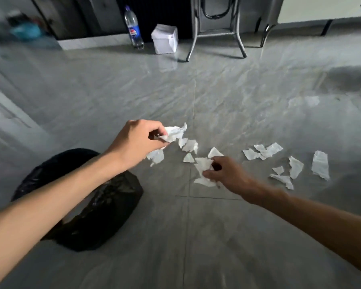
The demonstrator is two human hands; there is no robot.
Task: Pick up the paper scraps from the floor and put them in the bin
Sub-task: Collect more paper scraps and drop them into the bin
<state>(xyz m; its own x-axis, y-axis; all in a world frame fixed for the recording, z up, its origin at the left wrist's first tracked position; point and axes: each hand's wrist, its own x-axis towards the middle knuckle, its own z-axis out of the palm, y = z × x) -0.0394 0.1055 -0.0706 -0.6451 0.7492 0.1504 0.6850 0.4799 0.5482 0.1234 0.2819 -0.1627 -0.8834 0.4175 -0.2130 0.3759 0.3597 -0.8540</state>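
- Two bare hands reach out over a grey tiled floor [227, 105] in the head view, both forearms stretching forward from the bottom corners
- Left hand [138, 140] is raised above the floor with its fingers curled closed around a crumpled wad of paper [174, 133], which sticks out past the thumb and forefinger
- Right hand [227, 174] is low at the floor, fingers bent and pinching a scrap [203, 164]; another scrap [204, 181] lies just under its fingertips, touching them
- Loose paper scraps [189, 147] lie on the floor between and just beyond the two hands, white and torn into rough triangles
- More scraps [296, 165] are scattered to the right of the right hand, near it but apart, with the largest strip [320, 164] furthest right
- Bin [88, 205], lined with a black plastic bag, stands on the floor at lower left, partly under the left forearm and well apart from the right-hand scraps
- Far side of the floor: a clear plastic bottle [133, 28] with a blue label stands upright beside a white box [165, 38]
- Metal table legs [217, 32] stand to the right of the box
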